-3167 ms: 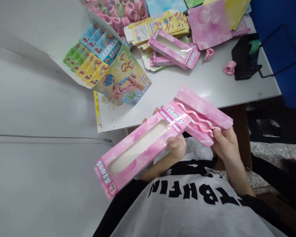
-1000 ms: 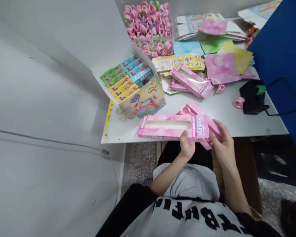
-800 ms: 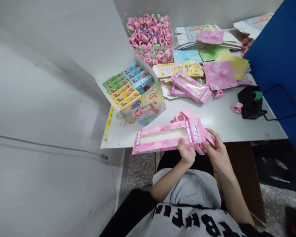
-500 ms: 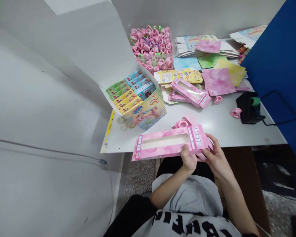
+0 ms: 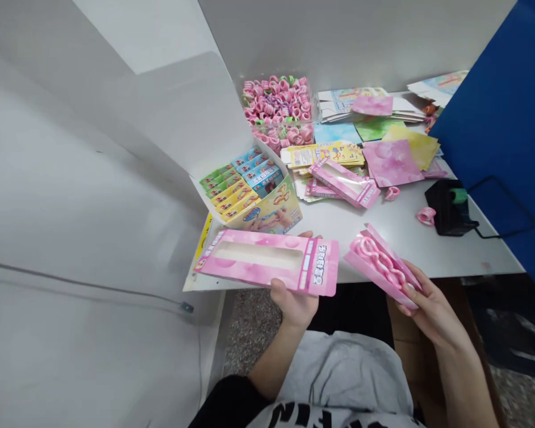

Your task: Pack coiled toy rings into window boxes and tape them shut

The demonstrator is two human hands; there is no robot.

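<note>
Fingertips (image 5: 307, 234) of the left hand (image 5: 298, 304) just show past the far edge of the pink window box (image 5: 267, 260), the rest hidden behind it; shirt lettering (image 5: 312, 414) is cut off at the near edge, and a dark shape (image 5: 508, 324) at right, beyond the table, is hard to make out. The left hand's grip is narrow, thumb on the near side of the box, which it holds over the table's near edge; the right hand (image 5: 437, 312) pinches the near end of a folded pink card (image 5: 374, 274), apart from the box and to its right, with pink wavy strips (image 5: 378, 260) lying inside. On the white table (image 5: 459, 257), 2 pink rings, 1 (image 5: 391, 193) farther left and 1 (image 5: 426, 216) beside the black tape dispenser (image 5: 450, 208); far left, a display box (image 5: 271, 217) of small packs and a clear bin (image 5: 274, 125) of rings; a blue panel (image 5: 477, 107) stands at right, a grey wall (image 5: 93, 226) at left.
</note>
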